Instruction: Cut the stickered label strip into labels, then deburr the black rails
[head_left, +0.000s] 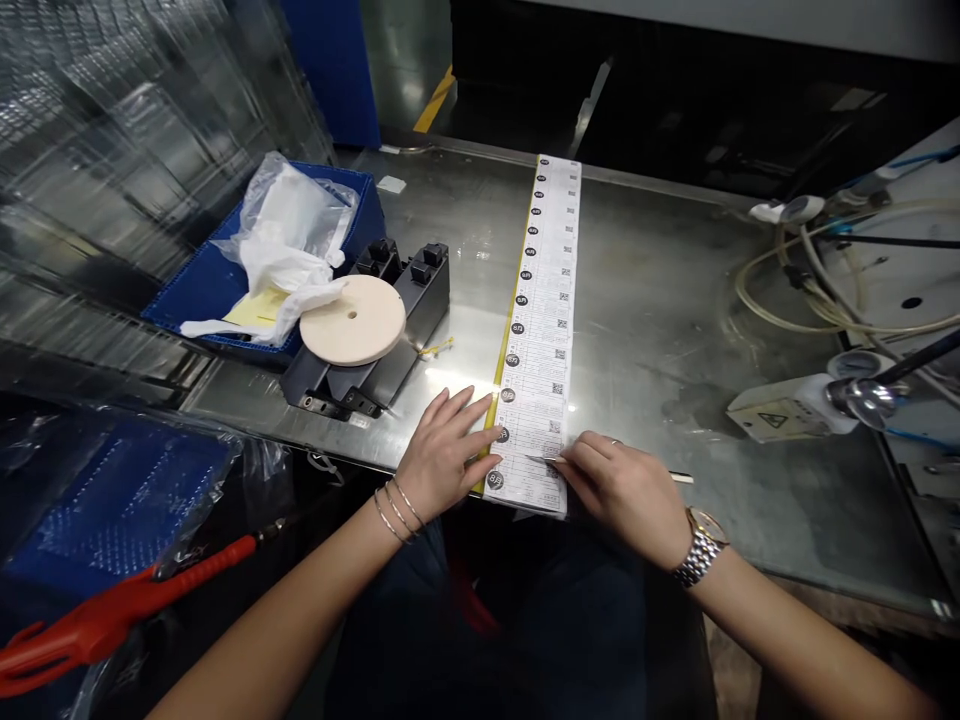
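Observation:
A long strip of printed white labels (536,350) with round black marks and square codes lies across the metal table, a yellow edge along its left side. My left hand (444,450) rests at the near left edge of the strip, fingers spread, fingertips touching it. Over the near right part of the strip, my right hand (619,490) is closed on a thin pointed tool (546,459), whose tip lies on the labels. Most of the tool is hidden by the fingers, so its kind is unclear.
Left of the strip, a round beige disc (352,320) sits on black fixtures (427,290) beside a blue bin (367,200) of plastic bags. A labelled device (787,408) and hoses (750,290) stand right. A red tool (97,620) is at lower left.

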